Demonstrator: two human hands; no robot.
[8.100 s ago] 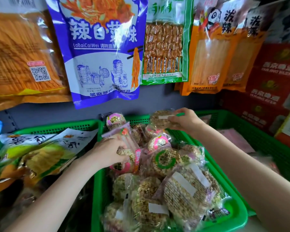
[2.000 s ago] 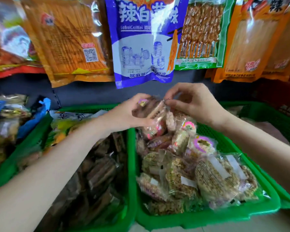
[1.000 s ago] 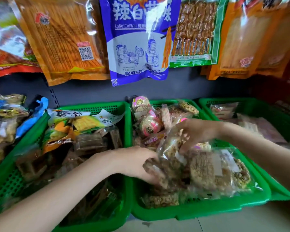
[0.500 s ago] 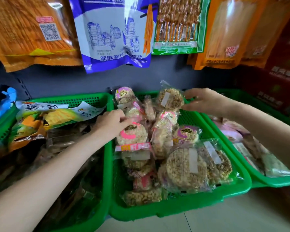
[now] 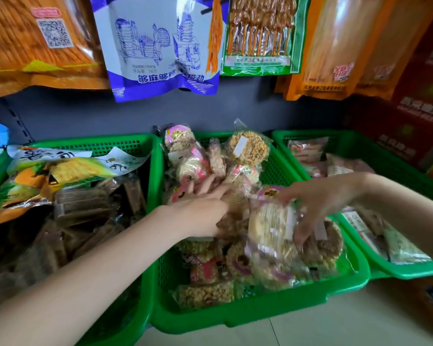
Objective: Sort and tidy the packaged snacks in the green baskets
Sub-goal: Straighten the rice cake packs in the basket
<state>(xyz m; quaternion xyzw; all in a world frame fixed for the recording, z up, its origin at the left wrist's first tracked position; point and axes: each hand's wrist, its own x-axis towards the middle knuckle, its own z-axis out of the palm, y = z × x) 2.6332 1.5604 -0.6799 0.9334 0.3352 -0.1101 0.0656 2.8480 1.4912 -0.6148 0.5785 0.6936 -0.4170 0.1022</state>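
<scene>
The middle green basket (image 5: pixel 260 318) holds several clear packs of round puffed-grain cakes, some with pink labels (image 5: pixel 179 136). One cake pack (image 5: pixel 248 148) stands upright at the back. My left hand (image 5: pixel 205 208) reaches in from the left, its straight fingers lying on the pink-labelled packs at the basket's centre. Over the right half, my right hand (image 5: pixel 318 203) spreads its fingers across a large clear pack of round cakes (image 5: pixel 270 228), touching its top. Both hands are motion-blurred.
The left green basket (image 5: pixel 93 143) holds yellow-green corn snack bags (image 5: pixel 68 166) and brown bar packs (image 5: pixel 83 206). The right green basket (image 5: pixel 405 270) holds pinkish flat packs. Large snack bags (image 5: pixel 158 46) hang above. Red cartons (image 5: pixel 423 108) stand at the right.
My right hand left the basket's back rim and came down onto the large cake pack. My left hand slid forward and right over the pink-labelled packs.
</scene>
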